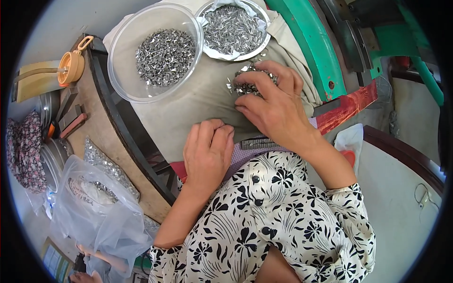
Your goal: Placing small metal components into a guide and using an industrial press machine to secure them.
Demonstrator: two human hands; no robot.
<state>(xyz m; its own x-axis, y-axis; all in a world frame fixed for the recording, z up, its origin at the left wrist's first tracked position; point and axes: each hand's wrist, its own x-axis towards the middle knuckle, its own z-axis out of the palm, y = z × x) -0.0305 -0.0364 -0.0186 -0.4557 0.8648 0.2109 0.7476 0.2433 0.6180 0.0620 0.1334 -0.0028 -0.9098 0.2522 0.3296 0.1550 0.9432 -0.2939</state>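
My right hand curls its fingers around a small heap of shiny metal pieces on the grey-green cloth. A few loose pieces lie beside its fingertips. My left hand rests on the cloth closer to me, fingers bent and closed; whatever may be under them is hidden. Between my wrists, a neat row of dark metal pieces lies by purple checked fabric. Beyond my hands stand a clear plastic bowl of small metal pieces and a lined metal bowl holding slender silvery pieces.
A green machine frame borders the far right of the cloth. On the left, a wooden table carries an orange-capped container, metal bars, and plastic bags with metal pieces. Another person shows at lower left.
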